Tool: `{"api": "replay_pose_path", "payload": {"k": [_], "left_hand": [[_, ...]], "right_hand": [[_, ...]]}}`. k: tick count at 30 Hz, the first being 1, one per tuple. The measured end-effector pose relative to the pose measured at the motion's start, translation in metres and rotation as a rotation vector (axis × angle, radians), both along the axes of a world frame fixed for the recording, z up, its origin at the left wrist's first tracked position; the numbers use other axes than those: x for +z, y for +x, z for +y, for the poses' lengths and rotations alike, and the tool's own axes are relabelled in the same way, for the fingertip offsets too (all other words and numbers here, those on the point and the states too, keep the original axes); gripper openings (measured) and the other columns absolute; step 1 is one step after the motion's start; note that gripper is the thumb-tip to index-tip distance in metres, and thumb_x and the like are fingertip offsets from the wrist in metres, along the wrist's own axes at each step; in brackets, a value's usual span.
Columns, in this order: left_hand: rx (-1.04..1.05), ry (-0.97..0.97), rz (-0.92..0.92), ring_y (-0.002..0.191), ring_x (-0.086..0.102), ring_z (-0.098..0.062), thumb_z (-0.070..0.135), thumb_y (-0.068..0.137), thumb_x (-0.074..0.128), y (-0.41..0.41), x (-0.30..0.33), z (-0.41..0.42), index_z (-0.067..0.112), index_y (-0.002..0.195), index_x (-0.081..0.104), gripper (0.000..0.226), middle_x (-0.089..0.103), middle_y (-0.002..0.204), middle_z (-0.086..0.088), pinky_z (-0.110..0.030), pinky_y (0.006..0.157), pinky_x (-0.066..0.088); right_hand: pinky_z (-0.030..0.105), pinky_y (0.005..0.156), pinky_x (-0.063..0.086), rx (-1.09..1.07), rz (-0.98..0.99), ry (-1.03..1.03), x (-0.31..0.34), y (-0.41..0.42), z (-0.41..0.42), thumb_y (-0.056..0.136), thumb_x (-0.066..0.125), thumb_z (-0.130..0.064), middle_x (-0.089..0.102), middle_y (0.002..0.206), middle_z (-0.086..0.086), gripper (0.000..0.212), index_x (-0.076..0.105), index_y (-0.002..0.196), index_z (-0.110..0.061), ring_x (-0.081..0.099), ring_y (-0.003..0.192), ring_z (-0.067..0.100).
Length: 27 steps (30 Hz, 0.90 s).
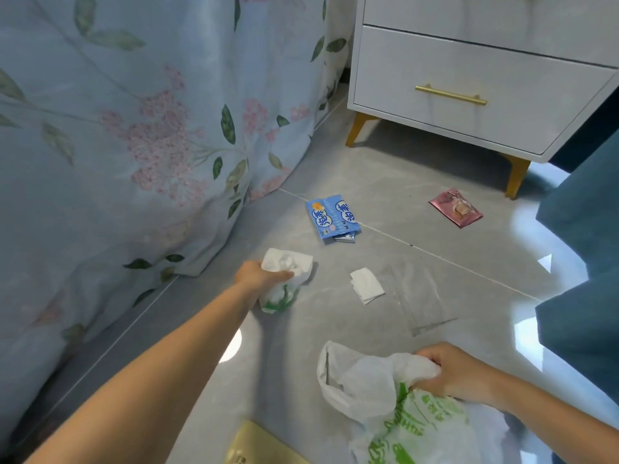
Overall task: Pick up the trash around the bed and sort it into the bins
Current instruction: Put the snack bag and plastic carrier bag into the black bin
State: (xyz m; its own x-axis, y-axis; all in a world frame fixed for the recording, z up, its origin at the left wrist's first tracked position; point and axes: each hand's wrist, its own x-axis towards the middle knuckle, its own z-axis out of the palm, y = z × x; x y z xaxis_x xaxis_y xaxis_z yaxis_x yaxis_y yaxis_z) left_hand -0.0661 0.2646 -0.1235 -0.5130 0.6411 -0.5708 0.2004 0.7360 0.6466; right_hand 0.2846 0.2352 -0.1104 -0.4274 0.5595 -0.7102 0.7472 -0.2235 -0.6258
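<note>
My left hand [259,276] reaches out over the grey floor beside the bed and grips a crumpled white tissue [289,262] together with a small white-and-green plastic scrap [278,298]. My right hand [459,371], near the lower right, holds the bunched top of a white plastic bag with green print [395,406]. On the tiles beyond lie a blue snack wrapper [331,217], a pink foil wrapper [457,209], a folded white paper piece [366,284] and a clear plastic sleeve [422,296].
The floral bedspread [134,145] hangs to the floor on the left. A white nightstand [469,95] on gold legs stands at the back right. Teal fabric [582,262] fills the right edge. A gold-coloured flat object [258,447] lies at the bottom.
</note>
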Motion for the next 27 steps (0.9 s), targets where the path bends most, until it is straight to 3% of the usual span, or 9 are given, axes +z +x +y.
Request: {"api": "replay_pose_path", "payload": {"k": [5,9,12,15,17,21,23,25,27], "left_hand": [[-0.115,0.176,-0.003,0.071,0.063,-0.016,0.026,0.069,0.084,-0.007,0.084,-0.025,0.011,0.093,0.071,0.032,0.07,0.084,-0.003,-0.025,0.061,0.049],[-0.146,0.255,0.079,0.087,0.072,-0.019,0.03,0.066,0.085,-0.034,0.188,-0.063,0.015,0.095,0.072,0.035,0.076,0.092,-0.003,-0.038,0.082,0.058],[-0.074,0.332,0.124,0.087,0.073,-0.021,0.034,0.063,0.087,-0.066,0.269,-0.115,0.016,0.094,0.073,0.038,0.077,0.091,-0.002,-0.042,0.084,0.059],[0.037,0.406,0.189,0.081,0.074,-0.01,0.033,0.068,0.084,-0.098,0.344,-0.2,0.019,0.095,0.074,0.032,0.078,0.086,0.005,-0.028,0.073,0.058],[0.154,0.425,0.254,0.078,0.072,-0.002,0.032,0.071,0.081,-0.116,0.38,-0.272,0.022,0.097,0.073,0.029,0.078,0.085,0.011,-0.016,0.063,0.055],[0.426,0.344,0.381,0.079,0.073,-0.007,0.044,0.063,0.084,-0.135,0.413,-0.418,0.022,0.098,0.073,0.043,0.078,0.088,0.008,-0.02,0.063,0.056],[0.535,0.285,0.365,0.075,0.074,-0.009,0.048,0.058,0.085,-0.132,0.411,-0.468,0.021,0.094,0.073,0.047,0.078,0.085,0.006,-0.02,0.06,0.055],[0.552,0.205,0.306,0.071,0.074,-0.008,0.038,0.066,0.082,-0.123,0.398,-0.492,0.022,0.089,0.074,0.029,0.078,0.081,0.007,-0.017,0.056,0.055],[0.482,0.075,0.321,0.077,0.073,-0.008,0.039,0.071,0.08,-0.115,0.369,-0.493,0.024,0.089,0.073,0.025,0.078,0.083,0.008,-0.024,0.066,0.057]], "right_hand": [[0.022,0.064,0.054,-0.093,0.092,0.031,0.02,-0.032,0.013,0.072,0.08,-0.014,0.076,0.082,-0.001,0.015,0.075,0.086,-0.016,0.07,0.078,0.01],[0.031,0.066,0.059,-0.042,0.195,0.069,0.074,-0.103,0.026,0.076,0.075,-0.003,0.075,0.077,0.004,0.013,0.074,0.086,-0.011,0.07,0.068,0.01],[0.026,0.059,0.054,0.13,0.258,0.117,0.132,-0.173,0.025,0.076,0.075,-0.002,0.072,0.072,0.004,0.011,0.072,0.081,-0.011,0.064,0.06,0.007],[0.015,0.049,0.048,0.259,0.366,0.148,0.199,-0.244,0.004,0.076,0.073,0.002,0.069,0.059,-0.01,0.019,0.07,0.074,-0.017,0.06,0.052,-0.003],[0.014,0.051,0.05,0.351,0.416,0.197,0.234,-0.287,-0.018,0.074,0.075,-0.001,0.071,0.06,-0.012,0.024,0.071,0.071,-0.024,0.061,0.055,-0.005],[0.033,0.062,0.057,0.512,0.587,0.136,0.28,-0.359,-0.083,0.073,0.077,-0.005,0.076,0.076,0.001,0.017,0.076,0.08,-0.021,0.07,0.067,0.012],[0.025,0.056,0.058,0.52,0.669,0.122,0.293,-0.391,-0.126,0.073,0.078,-0.005,0.076,0.071,-0.004,0.016,0.074,0.079,-0.02,0.07,0.064,0.007],[0.023,0.056,0.057,0.557,0.722,0.115,0.296,-0.419,-0.171,0.073,0.079,-0.008,0.075,0.072,-0.003,0.011,0.074,0.079,-0.015,0.069,0.065,0.006],[0.021,0.058,0.053,0.632,0.729,0.227,0.288,-0.441,-0.209,0.071,0.079,-0.013,0.073,0.073,-0.002,0.008,0.072,0.074,-0.017,0.067,0.065,0.002]]}}
